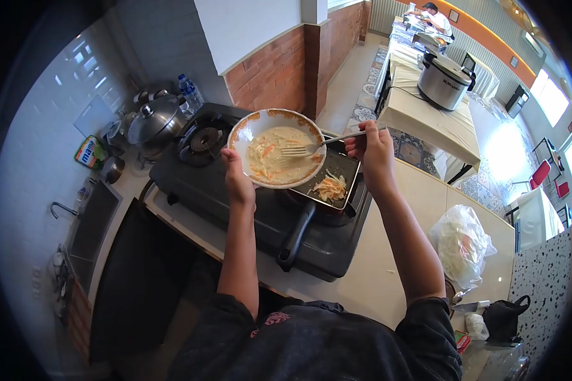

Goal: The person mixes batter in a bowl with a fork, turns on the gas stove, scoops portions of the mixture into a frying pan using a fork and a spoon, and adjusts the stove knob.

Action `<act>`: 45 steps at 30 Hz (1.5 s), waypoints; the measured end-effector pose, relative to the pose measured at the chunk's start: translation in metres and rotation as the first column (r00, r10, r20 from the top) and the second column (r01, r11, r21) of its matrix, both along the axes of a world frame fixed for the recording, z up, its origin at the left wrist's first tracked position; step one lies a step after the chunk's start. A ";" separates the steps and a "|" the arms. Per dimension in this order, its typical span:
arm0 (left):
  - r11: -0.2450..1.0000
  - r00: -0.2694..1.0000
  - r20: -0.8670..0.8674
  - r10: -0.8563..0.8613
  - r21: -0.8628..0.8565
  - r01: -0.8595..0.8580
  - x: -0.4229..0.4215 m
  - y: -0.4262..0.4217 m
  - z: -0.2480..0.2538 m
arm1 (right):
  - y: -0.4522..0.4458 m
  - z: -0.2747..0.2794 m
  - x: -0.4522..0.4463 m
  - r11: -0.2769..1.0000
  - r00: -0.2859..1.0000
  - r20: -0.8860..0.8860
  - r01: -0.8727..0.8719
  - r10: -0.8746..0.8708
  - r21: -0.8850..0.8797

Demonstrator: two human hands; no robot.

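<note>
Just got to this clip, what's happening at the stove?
A person's left hand holds a patterned bowl of batter with pale and orange shreds above the gas stove. The right hand has a fork dipped in at the bowl's side. Beneath, a square frying pan on the stove already holds a small clump of shreds.

The left hand (237, 178) tilts a white, orange-rimmed bowl (279, 176) of batter above the black gas stove (213, 184); the right hand (370, 149) holds a silver metal fork (327, 142).
</note>
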State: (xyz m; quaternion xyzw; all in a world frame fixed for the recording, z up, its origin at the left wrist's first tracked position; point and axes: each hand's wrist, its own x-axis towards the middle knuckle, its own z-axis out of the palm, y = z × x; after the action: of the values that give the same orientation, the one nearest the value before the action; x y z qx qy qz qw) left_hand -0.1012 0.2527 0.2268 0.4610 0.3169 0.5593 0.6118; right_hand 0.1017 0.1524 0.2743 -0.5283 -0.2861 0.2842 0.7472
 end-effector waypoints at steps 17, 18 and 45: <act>0.996 1.000 -0.020 0.009 0.090 -0.007 -0.003 0.015 -0.013 | -0.042 0.058 0.015 0.966 0.714 0.680 0.258 -0.167 -0.034; 0.996 1.000 -0.020 0.007 0.086 -0.005 -0.003 0.014 -0.012 | -0.043 0.057 0.013 0.967 0.669 0.728 0.253 -0.149 -0.034; 0.995 0.998 0.011 -0.069 0.071 0.068 -0.001 0.008 -0.003 | -0.031 0.027 0.053 0.978 0.961 0.183 0.205 -0.208 0.035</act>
State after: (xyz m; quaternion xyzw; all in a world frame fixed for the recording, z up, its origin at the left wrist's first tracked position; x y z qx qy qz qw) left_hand -0.1023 0.2604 0.2235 0.4894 0.2769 0.5519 0.6158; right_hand 0.1544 0.1212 0.3015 -0.5737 -0.2999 0.1518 0.7469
